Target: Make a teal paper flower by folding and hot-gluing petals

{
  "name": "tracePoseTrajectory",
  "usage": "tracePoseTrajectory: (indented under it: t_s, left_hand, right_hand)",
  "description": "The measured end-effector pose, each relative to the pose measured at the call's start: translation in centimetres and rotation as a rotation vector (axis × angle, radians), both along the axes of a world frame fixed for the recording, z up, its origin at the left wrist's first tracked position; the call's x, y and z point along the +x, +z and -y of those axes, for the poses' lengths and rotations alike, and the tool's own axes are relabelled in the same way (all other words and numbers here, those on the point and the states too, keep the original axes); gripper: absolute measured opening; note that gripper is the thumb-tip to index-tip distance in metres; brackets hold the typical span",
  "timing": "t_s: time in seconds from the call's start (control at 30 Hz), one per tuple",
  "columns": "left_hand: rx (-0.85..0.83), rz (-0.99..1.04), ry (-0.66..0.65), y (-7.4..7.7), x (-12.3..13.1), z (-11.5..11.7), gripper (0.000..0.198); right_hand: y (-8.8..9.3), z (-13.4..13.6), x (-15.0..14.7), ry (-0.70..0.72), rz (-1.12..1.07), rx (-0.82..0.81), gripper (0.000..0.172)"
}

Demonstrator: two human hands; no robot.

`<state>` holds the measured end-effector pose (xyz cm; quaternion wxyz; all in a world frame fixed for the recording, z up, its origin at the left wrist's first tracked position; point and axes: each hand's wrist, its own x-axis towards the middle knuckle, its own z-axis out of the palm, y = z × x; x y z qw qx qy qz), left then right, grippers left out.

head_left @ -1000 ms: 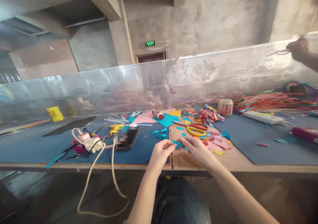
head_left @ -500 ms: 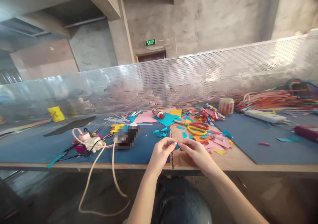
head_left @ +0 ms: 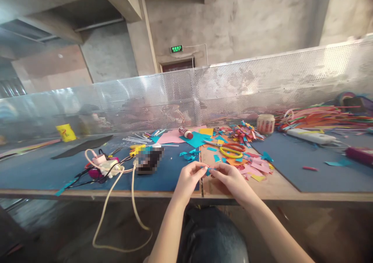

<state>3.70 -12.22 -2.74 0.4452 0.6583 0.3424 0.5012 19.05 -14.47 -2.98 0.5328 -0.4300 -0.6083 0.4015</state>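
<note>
Nearer to the person than the scissors (head_left: 229, 148), I see a small blue paper scrap (head_left: 208, 172) held over the table's near edge. The left hand (head_left: 189, 176) pinches one side of it, thumb and forefinger closed together; the right hand (head_left: 229, 176) nips the other side likewise, so the fingers cover most of the paper. Left of the scissors lie crumpled-looking blue pieces (head_left: 189, 155), and behind, also leftward, a red-and-white tube (head_left: 185, 132). Pink scraps (head_left: 258, 165) spread to the scissors' right, with a jar (head_left: 265, 124) standing farther back.
</note>
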Motion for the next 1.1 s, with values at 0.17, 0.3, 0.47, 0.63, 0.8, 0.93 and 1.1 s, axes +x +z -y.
tracePoseTrajectory:
  t_s: [0.17,0.3,0.47,0.63,0.8,0.93,1.1]
  left_hand:
    - [0.007,-0.026,0.016,0.20,-0.04,0.24,0.022]
    - [0.024,-0.051,0.027,0.35,-0.13,0.39,0.021]
    - [0.044,-0.054,0.016,0.38,-0.16,0.44,0.020]
    - [0.025,-0.028,0.010,0.31,-0.14,0.45,0.020]
    - [0.013,-0.010,-0.015,0.05,-0.25,0.27,0.018]
    - [0.023,-0.013,-0.004,-0.10,-0.32,0.16,0.019]
    - [0.042,-0.021,0.014,-0.22,-0.30,0.12,0.019]
  right_hand:
    - [0.11,0.07,0.03,-0.003,-0.049,-0.025,0.028]
    - [0.09,0.08,-0.02,0.008,-0.095,-0.040,0.027]
    - [-0.10,0.08,0.09,0.042,-0.135,-0.058,0.023]
    - [-0.30,0.09,0.36,0.084,-0.163,-0.063,0.024]
    - [-0.45,0.05,0.55,0.108,-0.162,-0.087,0.027]
    - [-0.46,0.13,0.66,0.112,-0.141,-0.081,0.027]
    - [-0.41,0.19,0.70,0.097,-0.076,-0.033,0.027]
